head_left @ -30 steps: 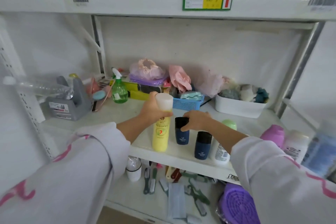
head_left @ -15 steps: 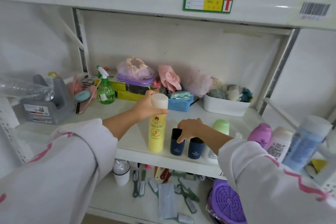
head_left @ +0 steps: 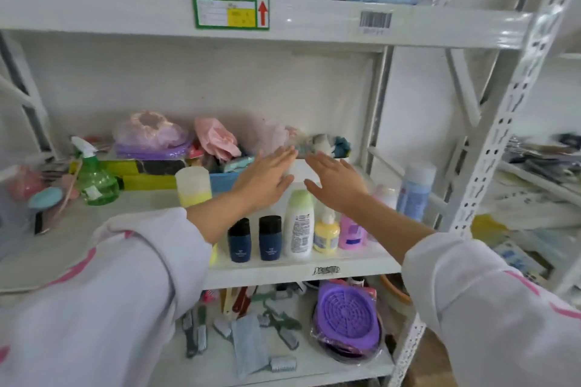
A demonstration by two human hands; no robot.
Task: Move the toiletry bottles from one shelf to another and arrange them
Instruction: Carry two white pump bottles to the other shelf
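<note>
Two hands hover flat and empty above the middle shelf [head_left: 355, 261], fingers spread wide and palms down: the left hand [head_left: 265, 177] and the right hand [head_left: 336, 185] sit close together without touching, and neither holds anything. Below them, a row of bottles stands upright along the front edge of that shelf. From the left: a yellow bottle [head_left: 193, 185] with a pale cap, whose lower half is hidden behind the left forearm; two dark blue bottles [head_left: 255, 240] side by side, just beside each other; a white bottle [head_left: 298, 226] with a green top; a small yellow pump bottle [head_left: 327, 234]; and a pink bottle [head_left: 350, 234], partly covered by the right forearm. Further toward the right corner a tall blue bottle [head_left: 415, 191] stands blurred, with another pale bottle beside it that is too smeared to make out. At the back edge, a white bin [head_left: 298, 169] is mostly hidden behind the hands, and a blue basket [head_left: 223, 180] shows only in part. A green spray bottle [head_left: 94, 176] stands toward the left back. The labels on the bottles are too small to read. The lower shelf's clutter is cut off by both sleeves.
</note>
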